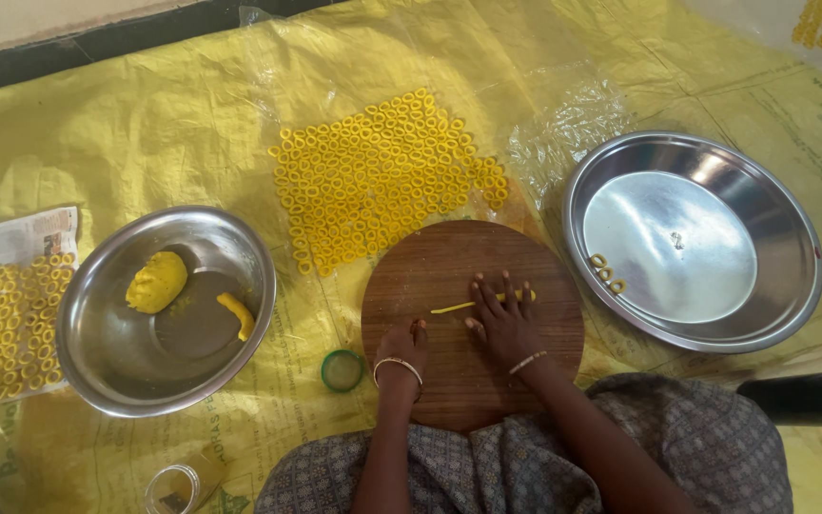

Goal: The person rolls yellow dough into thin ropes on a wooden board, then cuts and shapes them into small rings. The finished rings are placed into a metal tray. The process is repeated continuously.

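A round wooden board (449,381) lies on a yellow sheet in front of me. My right hand (503,322) is flat on it with fingers spread, pressing on a thin yellow dough strand (451,307) that sticks out to the left of the fingers. My left hand (401,348) rests on the board's left part with fingers curled in, holding nothing, just below the strand's left end. Both wrists wear thin bangles.
A steel bowl (107,366) at left holds a dough lump (156,282) and a short dough roll (238,316). A steel plate (773,286) at right holds three dough rings (606,273). Many rings (382,176) lie beyond the board, more on newspaper (2,328). A green lid (342,370) and a jar (178,487) sit near.
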